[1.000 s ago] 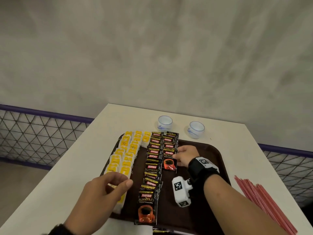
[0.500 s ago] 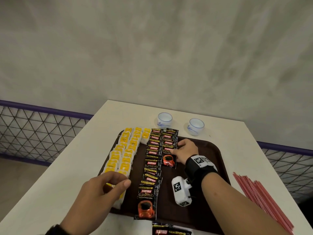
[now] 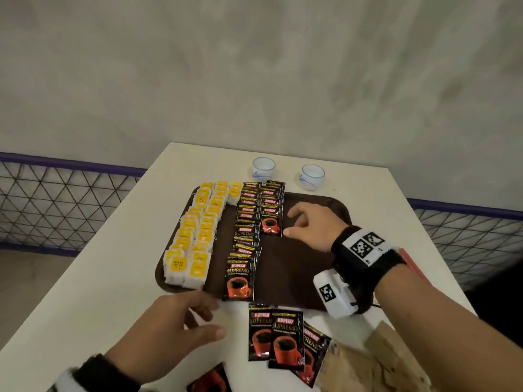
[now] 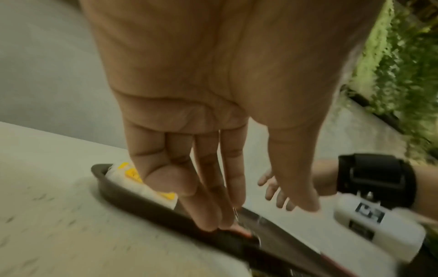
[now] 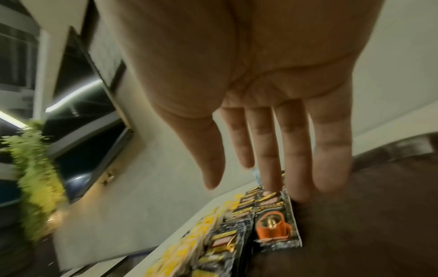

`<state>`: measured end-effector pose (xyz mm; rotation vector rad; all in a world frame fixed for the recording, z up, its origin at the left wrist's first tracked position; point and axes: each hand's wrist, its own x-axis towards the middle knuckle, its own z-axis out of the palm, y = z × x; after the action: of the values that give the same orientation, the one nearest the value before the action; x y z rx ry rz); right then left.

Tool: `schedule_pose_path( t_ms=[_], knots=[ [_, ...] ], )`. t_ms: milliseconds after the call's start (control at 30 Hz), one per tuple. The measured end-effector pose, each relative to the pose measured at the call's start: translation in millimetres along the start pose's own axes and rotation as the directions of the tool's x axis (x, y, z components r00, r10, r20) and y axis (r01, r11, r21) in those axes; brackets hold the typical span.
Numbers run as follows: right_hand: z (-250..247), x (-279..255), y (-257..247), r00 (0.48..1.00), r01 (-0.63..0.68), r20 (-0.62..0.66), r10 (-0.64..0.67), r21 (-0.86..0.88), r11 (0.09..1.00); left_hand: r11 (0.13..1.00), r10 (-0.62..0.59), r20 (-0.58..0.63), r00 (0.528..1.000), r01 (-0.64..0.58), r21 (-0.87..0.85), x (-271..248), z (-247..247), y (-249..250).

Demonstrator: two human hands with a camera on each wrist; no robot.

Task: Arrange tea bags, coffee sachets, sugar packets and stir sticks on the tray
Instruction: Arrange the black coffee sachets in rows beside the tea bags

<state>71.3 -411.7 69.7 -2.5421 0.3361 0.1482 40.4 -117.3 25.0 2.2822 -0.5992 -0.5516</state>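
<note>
A brown tray [image 3: 311, 278] holds columns of yellow tea bags [image 3: 198, 236] on its left and two columns of black coffee sachets [image 3: 247, 230] beside them. My right hand [image 3: 294, 223] hovers open over bare tray just right of the shorter sachet column [image 5: 275, 226], fingers straight, holding nothing. My left hand [image 3: 209, 318] is open over the table at the tray's front edge; its fingertips [image 4: 213, 223] are down at the rim [image 4: 132, 196]. Three loose coffee sachets [image 3: 276, 338] lie in front of the tray. Brown sugar packets [image 3: 368, 363] lie at the near right. Red stir sticks [image 3: 410, 261] show behind my right wrist.
Two small white cups [image 3: 263, 168] [image 3: 311, 176] stand on the table behind the tray. Another sachet [image 3: 209, 380] lies at the near edge. A wire fence borders the table on both sides, a wall behind. The tray's right half is bare.
My left hand has drawn back from the tea bag column to the tray's front edge. My right hand has come off the sachet column and shifted right. The view has tilted down.
</note>
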Motion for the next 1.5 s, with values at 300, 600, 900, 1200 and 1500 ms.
schedule_pose_path(
  t_ms=[300, 600, 900, 1200, 1500],
  knots=[
    [45, -126, 17, 0.944, 0.017, 0.321, 0.072, -0.266, 0.964, 0.893, -0.043, 0.236, 0.971, -0.068, 0.444, -41, 49, -8],
    [96, -143, 7, 0.964, -0.171, 0.143, 0.226, -0.318, 0.932, 0.932, -0.066, 0.163, 0.984, 0.002, 0.363, -43, 65, -9],
    [105, -154, 3, 0.982, -0.161, 0.060, 0.176, -0.205, 0.965, 0.939, 0.011, 0.059, 0.998, 0.010, -0.343, -48, 47, 15],
    [93, -163, 19, 0.996, -0.094, 0.036, 0.086, 0.359, 0.929, 0.698, -0.075, -0.074, 0.994, -0.001, -0.716, -47, 44, 35],
    [82, -166, 18, 0.997, 0.049, -0.077, 0.004, 0.675, 0.736, 0.585, -0.168, -0.184, 0.968, -0.053, -0.810, -24, 51, 52]
  ],
)
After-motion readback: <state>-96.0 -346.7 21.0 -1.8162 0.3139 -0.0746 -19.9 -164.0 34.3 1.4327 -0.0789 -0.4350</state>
